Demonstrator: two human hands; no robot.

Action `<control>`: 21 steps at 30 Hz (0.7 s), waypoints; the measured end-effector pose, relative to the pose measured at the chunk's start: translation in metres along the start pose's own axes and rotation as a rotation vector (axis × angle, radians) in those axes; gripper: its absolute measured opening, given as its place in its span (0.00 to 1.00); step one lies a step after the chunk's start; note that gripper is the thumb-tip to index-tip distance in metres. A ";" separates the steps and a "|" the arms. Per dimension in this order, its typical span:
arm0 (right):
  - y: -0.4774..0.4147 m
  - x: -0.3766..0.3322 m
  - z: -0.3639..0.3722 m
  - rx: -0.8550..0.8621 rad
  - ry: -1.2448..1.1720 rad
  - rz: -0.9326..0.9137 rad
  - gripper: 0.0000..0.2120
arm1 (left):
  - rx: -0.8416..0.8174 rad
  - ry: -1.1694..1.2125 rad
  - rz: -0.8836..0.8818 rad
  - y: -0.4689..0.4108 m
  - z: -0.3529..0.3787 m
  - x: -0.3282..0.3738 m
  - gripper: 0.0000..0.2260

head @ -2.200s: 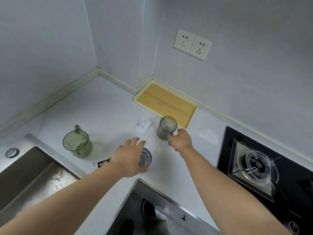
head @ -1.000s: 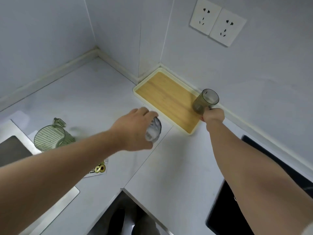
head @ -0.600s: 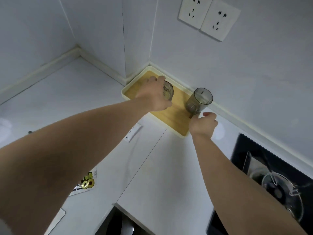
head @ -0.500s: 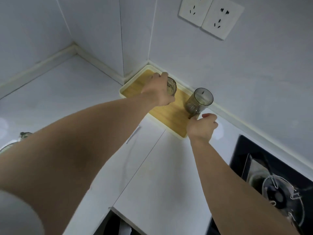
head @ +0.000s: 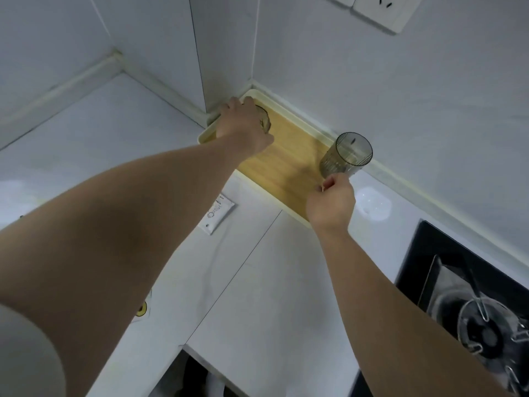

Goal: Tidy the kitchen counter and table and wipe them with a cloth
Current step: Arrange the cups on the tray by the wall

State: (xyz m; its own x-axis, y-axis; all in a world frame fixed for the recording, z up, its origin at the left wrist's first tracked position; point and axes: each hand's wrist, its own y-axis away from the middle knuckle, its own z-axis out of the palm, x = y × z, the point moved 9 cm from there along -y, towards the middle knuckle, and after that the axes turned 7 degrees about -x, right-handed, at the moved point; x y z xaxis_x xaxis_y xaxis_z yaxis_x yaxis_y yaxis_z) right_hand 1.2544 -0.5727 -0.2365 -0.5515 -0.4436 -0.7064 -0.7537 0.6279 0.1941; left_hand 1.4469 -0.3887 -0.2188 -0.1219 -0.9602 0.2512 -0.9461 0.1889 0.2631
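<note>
The left hand's fingers (head: 248, 104) are curling over the top and sides of a small clear glass (head: 264, 122), gripping it from above, so that only a sliver of its rim and wall is showing past the knuckles. The left hand (head: 243, 127) is holding that glass down at the far left end of the wooden tray (head: 286, 167), close to the wall corner; I cannot tell whether its base is touching the wood.

The right hand's fingers (head: 333, 181) are bunched together, thumb and forefinger pinching at the near lower side of a smoky grey cup (head: 347, 156); whatever they are nipping is hidden behind them. The right hand (head: 332, 203) is hovering over the tray's right end, where the cup is standing upright, mouth open to the ceiling, near the back wall.

Both bare forearms are stretching out across the white counter (head: 257, 282). A small white sachet (head: 219, 214) is lying flat on it just in front of the tray, between the arms. The black gas hob (head: 472, 316) is sitting well off to the right.
</note>
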 end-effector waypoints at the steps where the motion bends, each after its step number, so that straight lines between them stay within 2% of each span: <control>1: -0.002 0.000 0.003 -0.001 -0.016 0.002 0.06 | 0.004 0.016 -0.029 -0.001 0.001 -0.009 0.38; 7: -0.003 -0.001 0.022 -0.060 -0.014 0.011 0.06 | 0.014 0.042 -0.011 -0.005 0.009 -0.024 0.41; 12: 0.005 -0.007 0.035 -0.064 -0.018 -0.007 0.08 | 0.041 0.153 0.008 0.016 -0.004 -0.042 0.47; 14: 0.011 -0.015 0.043 -0.086 0.012 -0.026 0.08 | 0.189 0.268 0.076 0.042 -0.029 -0.060 0.41; 17: 0.028 -0.037 0.071 -0.154 0.019 -0.094 0.06 | 0.424 0.373 0.132 0.097 -0.070 -0.117 0.27; 21: 0.070 -0.083 0.121 -0.284 -0.008 -0.263 0.07 | 0.427 0.402 0.005 0.165 -0.091 -0.222 0.14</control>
State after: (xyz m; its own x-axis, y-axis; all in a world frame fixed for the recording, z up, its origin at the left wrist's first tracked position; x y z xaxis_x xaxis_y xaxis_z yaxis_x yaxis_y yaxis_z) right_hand 1.2903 -0.4143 -0.2466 -0.3247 -0.5599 -0.7623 -0.9385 0.2911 0.1859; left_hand 1.3456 -0.1259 -0.1464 -0.0823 -0.7906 0.6068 -0.9931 0.0137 -0.1169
